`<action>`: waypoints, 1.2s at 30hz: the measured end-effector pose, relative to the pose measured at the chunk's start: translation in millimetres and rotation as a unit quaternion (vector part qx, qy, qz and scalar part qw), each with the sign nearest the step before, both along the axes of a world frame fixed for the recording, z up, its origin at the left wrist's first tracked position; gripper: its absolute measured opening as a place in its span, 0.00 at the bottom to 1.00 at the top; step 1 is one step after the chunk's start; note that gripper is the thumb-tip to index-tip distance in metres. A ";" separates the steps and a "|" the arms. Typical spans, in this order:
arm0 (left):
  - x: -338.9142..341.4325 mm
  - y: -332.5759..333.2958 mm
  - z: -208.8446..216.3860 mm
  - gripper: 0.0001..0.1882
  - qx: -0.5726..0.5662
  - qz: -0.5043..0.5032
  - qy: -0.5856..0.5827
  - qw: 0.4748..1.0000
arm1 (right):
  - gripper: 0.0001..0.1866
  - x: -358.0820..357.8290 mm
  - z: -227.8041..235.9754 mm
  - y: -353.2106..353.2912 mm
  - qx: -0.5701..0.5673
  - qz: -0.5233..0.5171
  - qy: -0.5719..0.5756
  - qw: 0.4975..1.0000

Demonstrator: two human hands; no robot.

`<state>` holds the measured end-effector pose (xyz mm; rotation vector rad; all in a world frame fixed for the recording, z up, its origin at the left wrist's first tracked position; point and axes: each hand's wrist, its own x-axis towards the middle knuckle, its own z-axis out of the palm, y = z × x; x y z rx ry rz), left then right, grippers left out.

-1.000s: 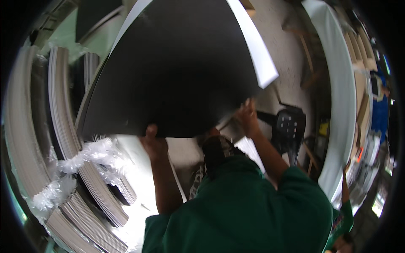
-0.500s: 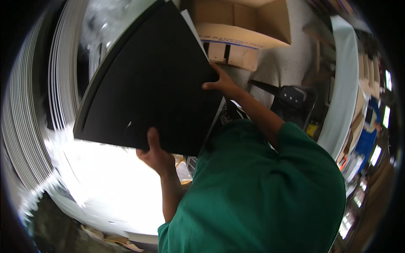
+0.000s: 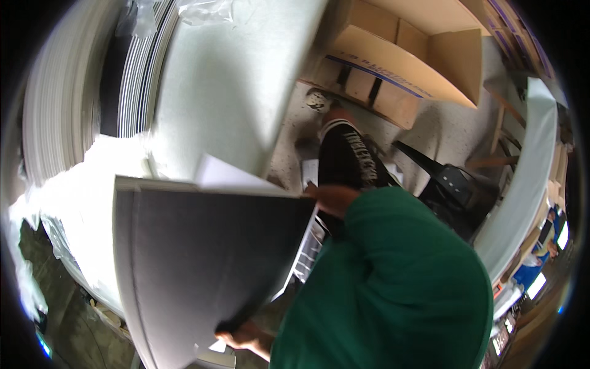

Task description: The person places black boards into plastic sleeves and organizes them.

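A stack of large black boards (image 3: 209, 246) is tilted between my hands at the left front, over the brightly lit part of the table. At the far right corner my right hand (image 3: 332, 198) grips its edge, fingers partly hidden behind the boards. Lower down, my left hand (image 3: 243, 337) holds the near right edge, its fingers partly out of sight. A white sheet (image 3: 233, 175) sticks out past the far edge of the boards.
Stacks of boards (image 3: 64, 98) and a striped pile (image 3: 142, 86) stand at the left of the pale tabletop (image 3: 215, 80), with clear plastic film (image 3: 206, 11) behind. An open cardboard box (image 3: 393, 58) is at the far side. A black chair (image 3: 452, 181) and a pale-covered table (image 3: 522, 178) are on the right.
The black boards have come down and toward me, turning so their far edge lies nearly level. Both hands moved nearer with them, uncovering the tabletop beyond and my leg.
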<state>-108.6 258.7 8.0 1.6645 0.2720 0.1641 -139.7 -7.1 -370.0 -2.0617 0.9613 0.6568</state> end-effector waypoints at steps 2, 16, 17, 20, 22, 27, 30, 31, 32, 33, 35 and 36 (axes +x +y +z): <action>-8.5 15.3 -11.7 0.30 0.073 -0.002 -0.012 0.997 | 0.19 -2.0 -27.4 15.6 -0.011 0.002 0.042 0.999; -65.9 30.2 -63.4 0.22 0.043 0.052 0.022 0.997 | 0.21 13.1 -73.8 -87.7 -0.121 -0.140 -0.010 0.983; -65.8 31.5 -64.9 0.22 0.042 0.051 0.018 0.998 | 0.21 17.3 -70.7 -98.9 -0.126 -0.157 -0.020 0.979; -84.3 34.9 -74.4 0.22 0.042 0.083 0.020 0.995 | 0.21 39.6 -68.3 -130.1 -0.126 -0.163 -0.058 0.977; -82.1 44.7 -80.1 0.22 0.036 0.060 0.024 0.997 | 0.21 31.8 -63.5 -141.1 -0.134 -0.207 -0.076 0.966; -120.9 48.8 -101.8 0.22 0.005 0.107 0.021 0.994 | 0.22 30.2 -55.0 -155.1 -0.136 -0.196 -0.128 0.963; -120.4 53.7 -119.4 0.23 -0.007 0.078 0.001 0.997 | 0.22 25.8 -59.6 -162.7 -0.128 -0.231 -0.156 0.952; -130.2 53.7 -125.6 0.23 -0.008 0.085 -0.005 0.996 | 0.22 32.6 -61.7 -164.4 -0.122 -0.222 -0.167 0.953; -136.6 56.3 -136.8 0.23 -0.010 0.085 -0.008 0.996 | 0.22 37.2 -63.9 -162.3 -0.119 -0.218 -0.175 0.953; -142.9 58.8 -145.0 0.23 -0.001 0.086 -0.008 0.996 | 0.22 40.2 -64.7 -160.6 -0.117 -0.214 -0.177 0.953; -158.5 63.8 -164.3 0.24 0.030 0.079 -0.018 0.996 | 0.23 52.2 -68.1 -162.1 -0.114 -0.204 -0.192 0.953; -167.7 64.0 -170.5 0.24 0.044 0.078 -0.025 0.996 | 0.23 56.2 -67.2 -160.1 -0.109 -0.201 -0.200 0.953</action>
